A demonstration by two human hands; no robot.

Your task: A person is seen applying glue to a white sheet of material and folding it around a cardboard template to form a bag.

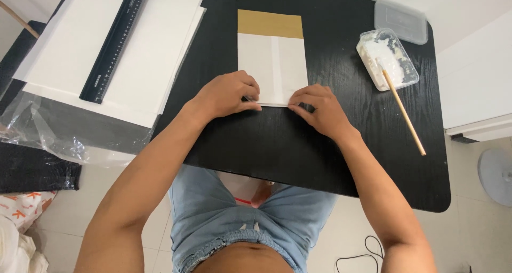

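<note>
A folded white paper piece (272, 65) with a brown-gold band along its far end lies flat on the black table (277, 145). My left hand (226, 94) pinches the paper's near left corner. My right hand (320, 108) pinches the near right corner. Both hands press the near edge down against the table, fingertips hiding that edge.
Large white sheets (106, 43) with a long black ruler (114, 41) on top lie at the left, over clear plastic wrap (42, 129). At the right stand a plastic tub of white paste (388, 59) with a wooden stick (404, 113) and its lid (401, 21).
</note>
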